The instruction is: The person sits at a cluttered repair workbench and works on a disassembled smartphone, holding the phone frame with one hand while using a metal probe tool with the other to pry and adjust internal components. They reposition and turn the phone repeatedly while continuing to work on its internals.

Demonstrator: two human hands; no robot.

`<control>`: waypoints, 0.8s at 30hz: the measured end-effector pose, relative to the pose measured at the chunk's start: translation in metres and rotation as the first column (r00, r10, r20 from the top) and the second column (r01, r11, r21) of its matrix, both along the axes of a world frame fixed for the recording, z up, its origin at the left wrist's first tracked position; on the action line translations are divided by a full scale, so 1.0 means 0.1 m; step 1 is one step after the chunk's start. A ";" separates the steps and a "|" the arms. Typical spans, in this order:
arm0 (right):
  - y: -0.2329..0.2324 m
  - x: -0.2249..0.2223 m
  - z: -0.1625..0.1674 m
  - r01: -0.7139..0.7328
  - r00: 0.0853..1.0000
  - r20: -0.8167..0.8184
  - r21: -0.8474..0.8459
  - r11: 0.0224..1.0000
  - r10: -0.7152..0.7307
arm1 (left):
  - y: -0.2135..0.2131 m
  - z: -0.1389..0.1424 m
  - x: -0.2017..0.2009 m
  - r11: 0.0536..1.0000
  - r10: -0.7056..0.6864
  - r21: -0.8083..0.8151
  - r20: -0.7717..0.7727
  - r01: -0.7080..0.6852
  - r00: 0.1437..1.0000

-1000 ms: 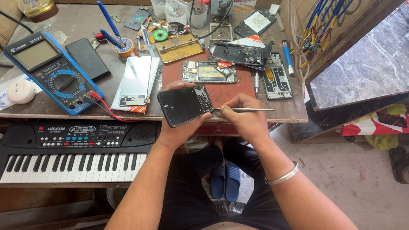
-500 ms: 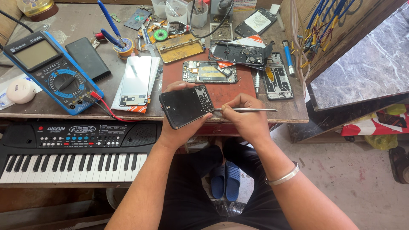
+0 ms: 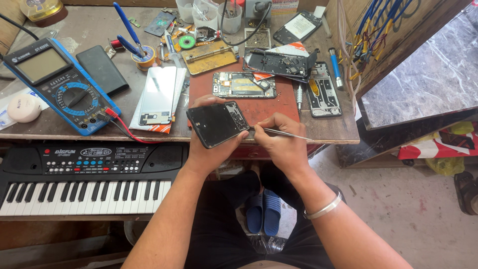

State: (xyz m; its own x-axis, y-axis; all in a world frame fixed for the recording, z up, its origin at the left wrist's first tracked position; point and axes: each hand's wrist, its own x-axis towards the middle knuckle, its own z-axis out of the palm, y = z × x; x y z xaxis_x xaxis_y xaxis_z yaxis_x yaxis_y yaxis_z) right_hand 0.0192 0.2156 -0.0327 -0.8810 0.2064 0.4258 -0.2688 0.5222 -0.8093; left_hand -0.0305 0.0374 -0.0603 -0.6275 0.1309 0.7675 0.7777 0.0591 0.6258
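Wooden workbench (image 3: 59, 127) fills the top of my view, cluttered. Below its front edge, at my left, a black electronic keyboard (image 3: 84, 177) w/ white keys sits on a lower shelf. On the bench far left: blue-cased multimeter (image 3: 59, 84), red lead running off its lower corner; a black slab-shaped device (image 3: 102, 69) lies just beside it. Next over, a phone display panel (image 3: 158, 95), glass up, lies on an orange-and-white packet. Centre of bench is a reddish mat (image 3: 269, 107) w/ an opened phone chassis (image 3: 244, 84) on it, circuit side up; a second stripped frame (image 3: 323, 89) lies to the right, by the bench edge. Further back: brass-coloured jig plate (image 3: 209, 56), green solder-wick reel (image 3: 187, 42), blue-handled cutters (image 3: 127, 35). Now my hands, both close together over the front edge of the bench. My left hand (image 3: 209, 149) is wrapped around a black phone back housing (image 3: 217, 123), gripping it from beneath, tilted, inner face toward me, camera-end parts at the upper right. My right hand (image 3: 284, 144) is pinched closed on thin metal tweezers (image 3: 279, 132); tips meet the housing's right edge, shaft runs out right past my knuckles. Silver bangle (image 3: 323, 206) on right wrist. Can't tell what the tips grip, too small.
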 end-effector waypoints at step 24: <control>0.24 -0.02 -0.07 -0.119 0.969 0.191 -0.185 0.976 0.154 | -0.04 0.05 0.08 0.996 0.037 -0.084 0.106 -0.028 0.994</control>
